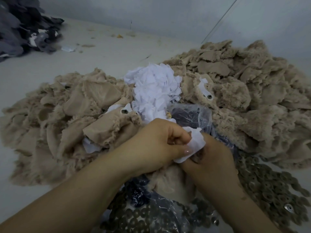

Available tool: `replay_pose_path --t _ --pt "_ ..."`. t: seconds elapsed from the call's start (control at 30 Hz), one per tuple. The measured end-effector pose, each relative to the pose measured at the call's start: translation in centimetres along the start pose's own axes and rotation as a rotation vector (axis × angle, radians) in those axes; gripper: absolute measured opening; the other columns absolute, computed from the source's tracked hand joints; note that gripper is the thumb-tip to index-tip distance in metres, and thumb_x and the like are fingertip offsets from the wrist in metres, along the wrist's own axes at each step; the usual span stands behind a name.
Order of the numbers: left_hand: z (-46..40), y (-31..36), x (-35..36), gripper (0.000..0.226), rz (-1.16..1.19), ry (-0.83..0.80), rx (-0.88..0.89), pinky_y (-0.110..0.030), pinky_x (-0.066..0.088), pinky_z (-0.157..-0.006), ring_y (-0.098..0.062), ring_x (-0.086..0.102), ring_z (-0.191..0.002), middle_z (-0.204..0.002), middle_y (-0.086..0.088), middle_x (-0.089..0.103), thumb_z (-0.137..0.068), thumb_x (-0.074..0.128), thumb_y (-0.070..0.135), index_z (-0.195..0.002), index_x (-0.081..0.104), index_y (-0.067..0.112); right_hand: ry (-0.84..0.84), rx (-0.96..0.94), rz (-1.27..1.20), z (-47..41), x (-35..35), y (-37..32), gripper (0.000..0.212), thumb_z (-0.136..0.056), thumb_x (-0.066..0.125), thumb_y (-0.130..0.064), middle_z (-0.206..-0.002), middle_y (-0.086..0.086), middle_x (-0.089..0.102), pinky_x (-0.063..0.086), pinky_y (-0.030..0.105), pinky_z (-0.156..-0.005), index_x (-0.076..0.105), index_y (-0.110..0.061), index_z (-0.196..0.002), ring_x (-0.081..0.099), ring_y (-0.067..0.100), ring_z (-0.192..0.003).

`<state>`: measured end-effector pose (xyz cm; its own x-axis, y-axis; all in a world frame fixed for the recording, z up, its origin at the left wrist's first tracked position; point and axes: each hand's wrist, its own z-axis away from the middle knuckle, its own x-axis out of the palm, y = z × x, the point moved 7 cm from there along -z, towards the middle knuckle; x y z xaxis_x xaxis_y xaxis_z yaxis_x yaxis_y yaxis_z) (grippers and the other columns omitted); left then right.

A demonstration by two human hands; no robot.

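My left hand [156,145] and my right hand [212,160] meet at the centre of the view, both pinching one small white fabric piece [195,143]. The left thumb presses on its lower edge; the right fingers curl under it and are partly hidden. Below the hands lies a beige furry piece [173,180]. Behind them sits a mound of white fabric pieces [156,91].
Beige furry fabric scraps are heaped at left [67,118] and right [252,91]. A clear plastic bag [190,115] with dark contents lies behind the hands. Several round washers [276,187] spread at the lower right. Dark cloth [21,26] is piled far left. A wall [168,15] stands behind.
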<state>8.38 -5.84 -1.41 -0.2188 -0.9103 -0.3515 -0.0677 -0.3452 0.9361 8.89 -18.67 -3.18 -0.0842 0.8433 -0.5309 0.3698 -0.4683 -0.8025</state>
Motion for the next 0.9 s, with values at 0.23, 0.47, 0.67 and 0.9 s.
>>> replay_pose_path --t 0.23,0.47,0.67,0.9 --pt "0.3 0.2 -1.5 0.016 -0.005 0.08 0.0 -0.03 0.06 -0.064 -0.015 0.069 -0.06 -0.067 -0.006 0.072 -0.071 0.085 0.003 -0.081 0.074 0.009 -0.042 0.053 -0.118 -0.3 -0.1 0.3 0.014 -0.076 0.084 -0.019 -0.07 0.008 0.07 0.051 0.046 -0.062 0.073 -0.021 -0.084 0.065 0.034 -0.068" --pt "0.7 0.4 -1.7 0.019 0.068 0.176 0.075 -0.027 0.052 -0.044 -0.022 0.065 -0.043 -0.058 -0.007 0.068 -0.069 0.085 0.0 -0.076 0.068 0.004 -0.033 0.038 -0.176 -0.3 -0.4 0.0 0.023 -0.077 0.081 -0.013 -0.072 -0.001 0.074 0.055 0.043 -0.061 0.075 -0.032 -0.087 0.069 0.026 -0.066" --pt "0.6 -0.1 -1.7 0.019 0.119 0.16 0.063 -0.026 0.05 -0.039 -0.024 0.063 -0.04 -0.055 -0.014 0.066 -0.07 0.083 -0.004 -0.08 0.066 -0.004 -0.026 0.081 -0.194 -0.4 -0.4 0.5 0.012 -0.079 0.081 -0.015 -0.072 0.012 0.073 0.055 0.056 -0.064 0.077 -0.021 -0.089 0.067 0.041 -0.072" --pt "0.7 -0.6 -1.6 0.018 0.079 0.168 0.05 -0.035 0.055 -0.041 -0.028 0.066 -0.045 -0.06 -0.013 0.067 -0.073 0.082 -0.002 -0.082 0.068 -0.001 -0.074 0.155 -0.273 -0.4 0.1 1.1 0.016 -0.078 0.082 -0.017 -0.076 0.021 0.072 0.054 0.063 -0.065 0.075 -0.006 -0.087 0.065 0.05 -0.078"
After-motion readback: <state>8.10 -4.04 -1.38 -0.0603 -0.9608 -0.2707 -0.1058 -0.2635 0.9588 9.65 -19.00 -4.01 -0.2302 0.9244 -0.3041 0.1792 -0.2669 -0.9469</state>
